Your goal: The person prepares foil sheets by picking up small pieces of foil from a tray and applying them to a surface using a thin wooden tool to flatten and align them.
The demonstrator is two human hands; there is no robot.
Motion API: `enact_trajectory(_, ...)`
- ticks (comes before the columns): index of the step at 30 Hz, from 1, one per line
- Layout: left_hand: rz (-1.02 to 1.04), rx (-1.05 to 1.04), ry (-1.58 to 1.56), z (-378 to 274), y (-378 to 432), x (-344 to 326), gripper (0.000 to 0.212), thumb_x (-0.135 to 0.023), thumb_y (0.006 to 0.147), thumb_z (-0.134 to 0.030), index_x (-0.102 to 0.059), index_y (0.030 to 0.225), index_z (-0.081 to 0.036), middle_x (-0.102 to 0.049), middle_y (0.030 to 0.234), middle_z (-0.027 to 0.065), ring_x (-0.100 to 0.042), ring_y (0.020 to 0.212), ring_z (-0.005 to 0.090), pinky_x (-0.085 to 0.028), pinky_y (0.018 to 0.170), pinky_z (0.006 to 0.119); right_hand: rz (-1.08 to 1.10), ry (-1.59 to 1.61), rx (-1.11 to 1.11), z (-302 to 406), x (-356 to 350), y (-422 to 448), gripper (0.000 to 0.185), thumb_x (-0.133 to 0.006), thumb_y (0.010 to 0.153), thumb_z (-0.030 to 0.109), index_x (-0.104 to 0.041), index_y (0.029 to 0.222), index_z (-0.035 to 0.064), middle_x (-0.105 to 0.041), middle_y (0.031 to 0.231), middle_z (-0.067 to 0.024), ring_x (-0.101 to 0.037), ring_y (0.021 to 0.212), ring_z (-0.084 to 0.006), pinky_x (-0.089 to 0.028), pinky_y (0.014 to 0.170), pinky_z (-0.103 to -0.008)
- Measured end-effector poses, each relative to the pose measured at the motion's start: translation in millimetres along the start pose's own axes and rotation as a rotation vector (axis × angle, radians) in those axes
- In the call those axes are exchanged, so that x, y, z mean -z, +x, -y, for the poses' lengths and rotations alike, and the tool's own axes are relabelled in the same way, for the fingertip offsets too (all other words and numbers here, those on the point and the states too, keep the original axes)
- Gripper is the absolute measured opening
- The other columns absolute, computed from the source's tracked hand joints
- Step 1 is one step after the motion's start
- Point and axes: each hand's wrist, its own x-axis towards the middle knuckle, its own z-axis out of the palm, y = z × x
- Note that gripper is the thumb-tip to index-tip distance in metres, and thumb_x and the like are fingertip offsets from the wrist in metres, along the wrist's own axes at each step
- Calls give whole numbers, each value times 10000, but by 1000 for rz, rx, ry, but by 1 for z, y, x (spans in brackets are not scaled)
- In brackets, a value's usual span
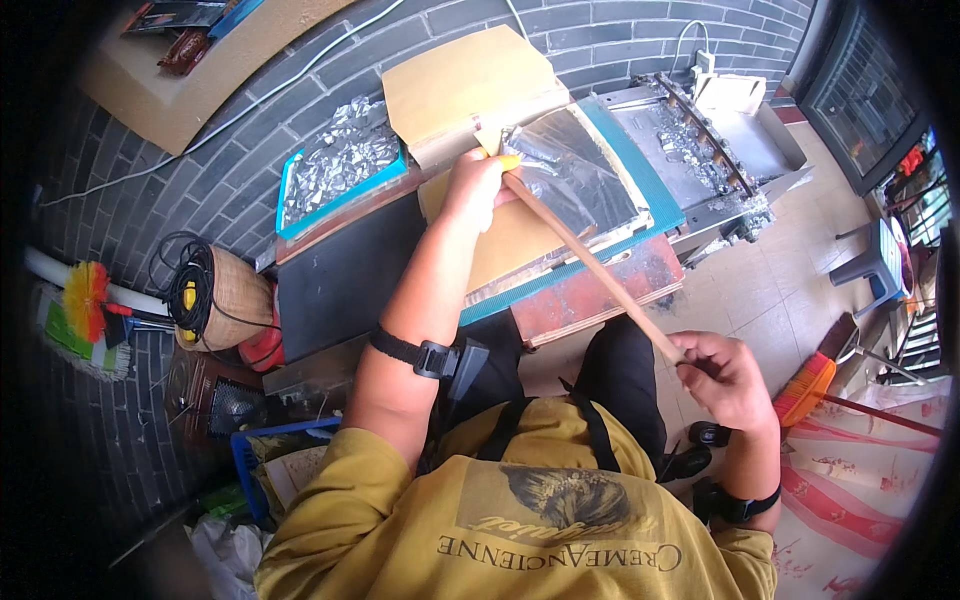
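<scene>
A long thin wooden stick (592,262) slants across the front of the bench. My left hand (476,184), with yellow covering on a fingertip, grips its far end over a stack of brown paper (502,232). The fingers of my right hand (724,379) pinch the near end at the lower right. Beside my left hand lies a dark, shiny, wrinkled sheet (585,172) on a pale-edged stack. That stack rests on a teal ribbed mat (645,176). Behind it an opened brown paper cover (469,82) leans towards the brick wall.
A blue tray (341,193) of silvery flakes stands at the back left, beside a black board (349,277). At the right is a metal machine (694,142) with silvery scraps. A wicker basket (236,289) with black cable, a grey stool (874,259) and an orange broom (806,390) are around.
</scene>
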Motion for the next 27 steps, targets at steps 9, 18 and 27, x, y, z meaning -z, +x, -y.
enact_trajectory(9,46,32,184,-18,21,5,162,-549,868,-38,-577,1027,-37,-628,861,92,-639,753,200,-561,680,346,-4,125,-34,8,26,-22,342,-567,776,-109,-639,1105,-48,-536,738,37,-464,624,-22,-350,543,-185)
enact_trajectory(18,68,22,295,-29,23,4,194,-592,838,-46,-599,1031,-30,-642,843,79,-628,712,164,-554,624,324,-120,94,9,-1,38,-28,280,-587,794,-75,-640,1067,-53,-513,685,24,-434,590,-42,-350,520,-213)
enact_trajectory(27,111,1,399,-32,30,5,214,-586,845,-53,-609,1058,-50,-655,873,61,-624,737,142,-533,636,293,-73,-231,130,-11,21,19,260,-567,841,-52,-624,1093,-28,-492,683,34,-440,567,-30,-351,495,-214)
